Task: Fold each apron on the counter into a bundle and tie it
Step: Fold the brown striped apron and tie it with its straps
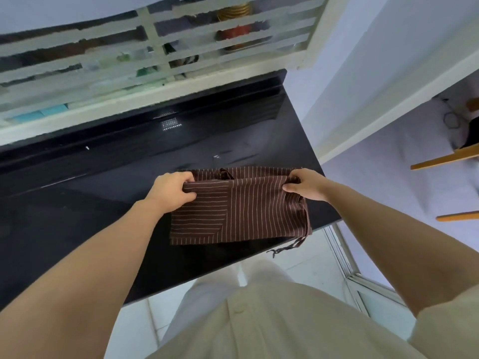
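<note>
A brown apron (241, 208) with thin pale stripes lies partly folded on the glossy black counter (103, 203), close to its right front corner. My left hand (172, 190) pinches the upper left corner of the top fold. At the upper right corner my right hand (304, 184) grips the same fold. Both hold that edge slightly raised above a lower layer that shows behind it. A dark apron string (287, 246) trails off the counter's front edge at the right.
A white barred window (160, 63) runs along the back of the counter. White wall and a ledge (388, 99) stand to the right. Wooden chair legs (445, 158) show at the far right over pale floor tiles.
</note>
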